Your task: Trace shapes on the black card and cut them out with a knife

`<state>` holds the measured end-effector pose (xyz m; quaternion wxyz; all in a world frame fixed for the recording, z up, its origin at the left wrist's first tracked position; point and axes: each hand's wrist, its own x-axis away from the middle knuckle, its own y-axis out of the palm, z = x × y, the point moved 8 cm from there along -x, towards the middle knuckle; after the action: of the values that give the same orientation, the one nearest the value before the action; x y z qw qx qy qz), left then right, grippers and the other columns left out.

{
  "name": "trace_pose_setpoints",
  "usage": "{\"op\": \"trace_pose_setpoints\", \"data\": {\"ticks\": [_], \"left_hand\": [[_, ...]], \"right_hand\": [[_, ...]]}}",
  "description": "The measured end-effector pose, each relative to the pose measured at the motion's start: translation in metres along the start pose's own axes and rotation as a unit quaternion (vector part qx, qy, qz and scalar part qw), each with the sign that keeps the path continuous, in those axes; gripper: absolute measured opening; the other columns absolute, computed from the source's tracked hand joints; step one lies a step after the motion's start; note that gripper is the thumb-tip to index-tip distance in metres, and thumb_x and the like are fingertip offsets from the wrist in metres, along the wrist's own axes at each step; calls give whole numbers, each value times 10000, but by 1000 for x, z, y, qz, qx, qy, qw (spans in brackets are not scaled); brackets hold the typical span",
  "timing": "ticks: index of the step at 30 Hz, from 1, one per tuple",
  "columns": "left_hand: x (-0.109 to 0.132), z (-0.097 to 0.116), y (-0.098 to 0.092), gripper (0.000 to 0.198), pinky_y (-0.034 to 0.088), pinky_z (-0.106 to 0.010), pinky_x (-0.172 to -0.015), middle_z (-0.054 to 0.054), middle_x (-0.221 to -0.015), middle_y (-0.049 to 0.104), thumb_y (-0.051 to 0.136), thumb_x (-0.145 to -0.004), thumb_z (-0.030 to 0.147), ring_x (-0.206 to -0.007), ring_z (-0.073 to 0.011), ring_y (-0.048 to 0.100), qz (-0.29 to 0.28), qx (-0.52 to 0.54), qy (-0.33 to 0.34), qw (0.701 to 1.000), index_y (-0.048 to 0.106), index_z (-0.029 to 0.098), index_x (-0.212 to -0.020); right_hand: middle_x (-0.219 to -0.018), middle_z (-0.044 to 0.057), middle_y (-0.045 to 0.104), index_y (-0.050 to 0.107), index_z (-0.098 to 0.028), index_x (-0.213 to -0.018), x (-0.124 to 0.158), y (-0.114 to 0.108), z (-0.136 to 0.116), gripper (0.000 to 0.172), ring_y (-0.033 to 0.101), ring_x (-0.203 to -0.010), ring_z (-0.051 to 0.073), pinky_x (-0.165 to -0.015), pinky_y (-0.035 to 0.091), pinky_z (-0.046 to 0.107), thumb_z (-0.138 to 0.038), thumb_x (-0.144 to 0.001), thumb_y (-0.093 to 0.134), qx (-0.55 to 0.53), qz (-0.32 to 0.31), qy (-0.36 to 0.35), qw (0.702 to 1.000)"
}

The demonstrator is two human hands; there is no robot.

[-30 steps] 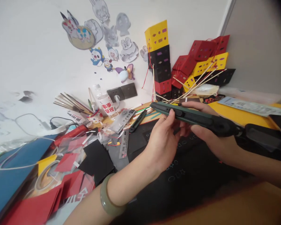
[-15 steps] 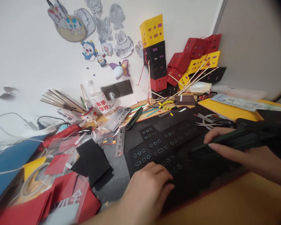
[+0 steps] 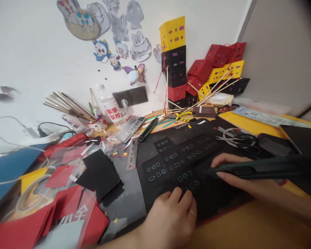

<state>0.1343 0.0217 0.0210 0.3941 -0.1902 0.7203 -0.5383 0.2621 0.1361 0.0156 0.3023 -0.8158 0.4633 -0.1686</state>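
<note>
Curled fingers of my left hand (image 3: 172,214) rest on the near part of a black card (image 3: 177,174), which has pale outlines of stars, squares and ovals drawn on it. The fingertips and thumb are partly hidden. My right hand (image 3: 235,173) is closed around a long dark green tool (image 3: 264,167) shaped like a utility knife. Its tip is over the right side of the black card, and I cannot make out a blade. More black cards with outlines lie further back. All of this lies on a dark cutting mat (image 3: 129,197).
Left are black cards (image 3: 103,176), red paper (image 3: 23,224) and a tape roll (image 3: 33,193). Behind the mat lie a stencil ruler (image 3: 131,155), a green utility knife (image 3: 148,128) and yellow pliers (image 3: 185,116). Scissors (image 3: 238,140) lie right, paper boxes (image 3: 175,65) at the wall.
My left hand has slid slightly right and its fingers are more curled. My right hand has moved slightly left, and the tool has turned more level. The view has shifted a little.
</note>
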Motion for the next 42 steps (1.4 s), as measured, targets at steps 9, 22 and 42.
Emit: {"op": "trace_pose_setpoints", "data": {"ticks": [9,22,42], "left_hand": [[-2,-3,2,272,455,-256,-397,30,-1163,601,378,-913,205,-682,-152,538,-29,-13,10,999,597,189,-1075],[0,1,2,330,477,-255,-442,-22,-1158,614,318,-925,153,-717,-157,546,-31,-17,42,999,608,112,-1078],[2,-22,0,302,543,-276,-607,-49,-1204,584,395,-925,248,-810,-175,557,-36,-16,-28,999,566,133,-1146]], "right_hand": [[-645,-26,546,520,-223,-949,-14,34,1,184,496,-523,93,-446,393,201,-320,-794,540,-230,-104,28,967],[-727,-35,540,511,-254,-871,-20,23,-12,119,500,-650,120,-558,393,235,-275,-770,570,-99,-54,-61,992],[-612,-57,552,467,-242,-765,-18,32,-11,139,502,-528,108,-486,379,228,-219,-675,570,-40,12,-47,998]]}}
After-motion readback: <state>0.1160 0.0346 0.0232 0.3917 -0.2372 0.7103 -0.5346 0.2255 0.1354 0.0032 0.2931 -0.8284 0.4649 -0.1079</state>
